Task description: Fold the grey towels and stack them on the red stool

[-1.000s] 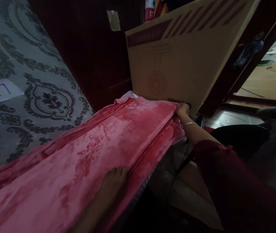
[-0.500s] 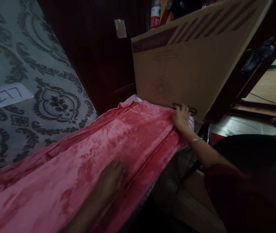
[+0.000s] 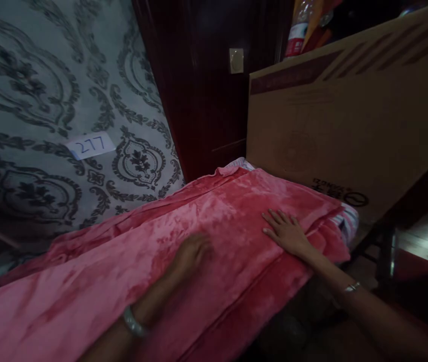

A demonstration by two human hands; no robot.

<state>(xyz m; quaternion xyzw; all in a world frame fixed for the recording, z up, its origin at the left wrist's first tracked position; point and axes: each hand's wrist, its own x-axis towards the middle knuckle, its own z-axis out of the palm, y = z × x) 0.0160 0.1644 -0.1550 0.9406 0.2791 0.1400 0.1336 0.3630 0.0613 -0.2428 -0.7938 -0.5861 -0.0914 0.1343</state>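
Note:
A long folded pink plush blanket [image 3: 97,281] lies across a raised surface, running from lower left to the right. My left hand [image 3: 191,254] rests on its middle, fingers blurred and curled down onto the fabric. My right hand [image 3: 285,232] lies flat on the blanket near its right end, fingers stretched out. A striped cloth [image 3: 345,223] shows under the blanket's right end.
A large cardboard box [image 3: 349,120] stands right behind the blanket's far end. A grey patterned wall with a paper label reading 277 [image 3: 90,146] is on the left. A dark wooden door [image 3: 206,90] is behind. Bottles [image 3: 297,35] stand beyond the box.
My right hand left the blanket's far right edge by the box and now lies flat on top, further left. My left hand slid along the blanket. The view swung left.

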